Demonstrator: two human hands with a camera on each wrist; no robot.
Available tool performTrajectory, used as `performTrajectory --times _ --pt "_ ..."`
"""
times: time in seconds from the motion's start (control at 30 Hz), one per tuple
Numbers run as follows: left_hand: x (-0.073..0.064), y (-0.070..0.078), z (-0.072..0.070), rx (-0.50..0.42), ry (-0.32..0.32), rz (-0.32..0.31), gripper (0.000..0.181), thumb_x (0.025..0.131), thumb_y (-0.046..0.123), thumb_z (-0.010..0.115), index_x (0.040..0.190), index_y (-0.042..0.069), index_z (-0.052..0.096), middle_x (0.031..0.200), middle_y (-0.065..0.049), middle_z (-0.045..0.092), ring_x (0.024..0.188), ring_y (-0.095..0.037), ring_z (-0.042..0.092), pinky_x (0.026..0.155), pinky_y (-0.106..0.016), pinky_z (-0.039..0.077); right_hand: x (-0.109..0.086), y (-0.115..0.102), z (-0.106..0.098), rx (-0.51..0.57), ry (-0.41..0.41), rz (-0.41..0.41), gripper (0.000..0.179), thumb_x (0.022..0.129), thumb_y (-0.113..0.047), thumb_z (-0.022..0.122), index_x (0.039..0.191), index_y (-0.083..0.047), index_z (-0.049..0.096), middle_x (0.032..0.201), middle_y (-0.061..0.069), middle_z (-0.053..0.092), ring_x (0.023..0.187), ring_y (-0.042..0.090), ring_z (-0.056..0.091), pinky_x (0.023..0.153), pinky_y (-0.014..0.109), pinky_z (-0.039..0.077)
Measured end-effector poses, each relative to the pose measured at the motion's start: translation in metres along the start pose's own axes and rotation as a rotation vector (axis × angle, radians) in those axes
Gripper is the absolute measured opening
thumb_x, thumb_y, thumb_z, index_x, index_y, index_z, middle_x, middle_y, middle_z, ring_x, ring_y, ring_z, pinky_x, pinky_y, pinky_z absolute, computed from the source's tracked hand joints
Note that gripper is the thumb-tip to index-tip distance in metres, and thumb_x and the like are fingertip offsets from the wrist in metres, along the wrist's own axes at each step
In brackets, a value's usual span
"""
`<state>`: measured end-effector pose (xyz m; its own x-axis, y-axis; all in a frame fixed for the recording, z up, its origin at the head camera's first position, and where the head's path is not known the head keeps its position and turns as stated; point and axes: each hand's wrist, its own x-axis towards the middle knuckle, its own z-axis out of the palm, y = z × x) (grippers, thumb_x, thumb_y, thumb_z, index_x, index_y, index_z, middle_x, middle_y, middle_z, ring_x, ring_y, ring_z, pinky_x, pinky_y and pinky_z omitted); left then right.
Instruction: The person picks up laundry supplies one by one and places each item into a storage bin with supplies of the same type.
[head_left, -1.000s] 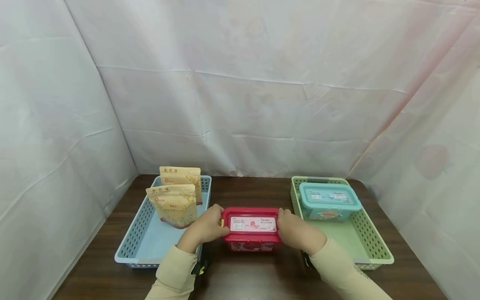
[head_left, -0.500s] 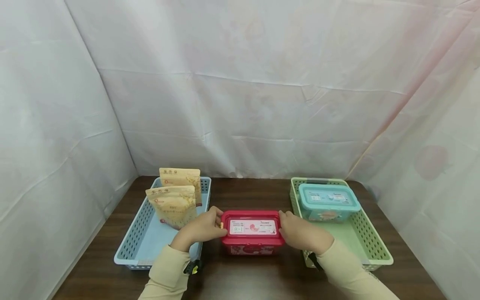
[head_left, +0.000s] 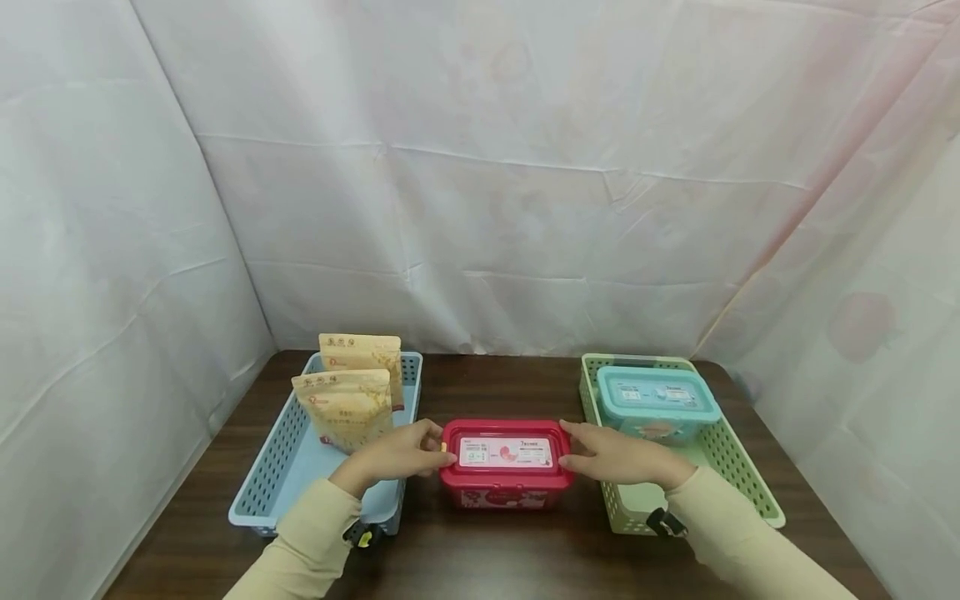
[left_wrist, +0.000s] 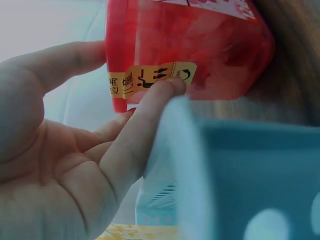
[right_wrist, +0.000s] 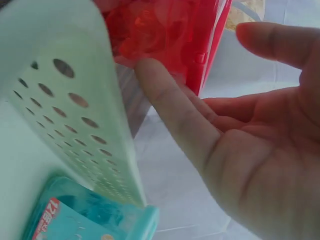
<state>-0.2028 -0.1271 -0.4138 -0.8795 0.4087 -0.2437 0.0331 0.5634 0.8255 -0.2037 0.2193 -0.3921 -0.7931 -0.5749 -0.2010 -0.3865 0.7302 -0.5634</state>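
A red lidded plastic box (head_left: 504,465) sits on the table between two baskets, its label facing up. At its left end my left hand (head_left: 397,457) has the thumb on the lid's edge. In the left wrist view, one fairly straight finger of the left hand (left_wrist: 95,135) touches the yellow sticker (left_wrist: 152,80) on the box's side. On the opposite end lies my right hand (head_left: 618,454), fingers extended. The right wrist view has the right hand's (right_wrist: 245,135) thumb apart from the box, with one fingertip against its translucent wall (right_wrist: 150,35). Some fingers are partly hidden.
To the left, a light blue basket (head_left: 258,475) holds two upright yellow pouches (head_left: 348,408). A green basket (head_left: 738,458) on the right contains a turquoise lidded box (head_left: 658,400). White cloth (head_left: 480,208) hangs behind and beside the dark wooden table (head_left: 495,558).
My right hand has loosened from the red box's end, its fingers straightening and its wrist moving right. My left wrist has shifted left and its fingers look looser. The box stays nearly in place.
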Motion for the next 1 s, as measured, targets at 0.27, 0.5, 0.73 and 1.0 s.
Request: performTrajectory --times 0.27,0.5,0.73,1.0 --pt "0.001 -0.007 0.006 -0.111 0.044 -0.023 0.055 0.092 0.027 0.074 0.129 -0.007 0.052 0.102 -0.010 0.063 0.090 -0.025 0.068 0.083 -0.045 0.058 -0.002 0.004 0.001 0.139 -0.012 0.032 0.070 0.103 -0.034 0.056 0.153 0.007 0.030 0.150 0.027 0.041 0.136 0.043 0.042 0.108 0.057 0.037" --pt "0.003 -0.011 0.013 -0.275 0.034 -0.028 0.055 0.096 0.019 0.069 0.134 -0.013 0.045 0.113 -0.018 0.062 0.095 -0.027 0.069 0.082 -0.048 0.058 -0.001 0.015 0.008 0.536 -0.038 0.093 0.071 0.105 -0.026 0.052 0.153 0.012 0.017 0.139 0.033 0.049 0.107 0.039 0.065 0.097 0.052 0.050" --pt "0.002 -0.009 0.016 -0.229 -0.001 -0.001 0.058 0.100 0.019 0.060 0.139 -0.019 0.040 0.112 -0.019 0.065 0.095 -0.030 0.069 0.078 -0.049 0.059 0.007 0.024 0.014 0.751 -0.066 0.043 0.062 0.105 -0.016 0.047 0.146 0.023 0.020 0.124 0.023 0.059 0.106 0.032 0.062 0.095 0.044 0.053" --pt "-0.001 -0.006 0.023 -0.149 0.040 0.041 0.049 0.101 0.016 0.056 0.135 -0.017 0.045 0.105 -0.016 0.067 0.088 -0.028 0.071 0.073 -0.048 0.060 0.008 0.023 0.019 0.799 -0.063 0.054 0.052 0.104 -0.011 0.045 0.139 0.023 0.031 0.117 0.022 0.059 0.100 0.029 0.064 0.091 0.045 0.055"
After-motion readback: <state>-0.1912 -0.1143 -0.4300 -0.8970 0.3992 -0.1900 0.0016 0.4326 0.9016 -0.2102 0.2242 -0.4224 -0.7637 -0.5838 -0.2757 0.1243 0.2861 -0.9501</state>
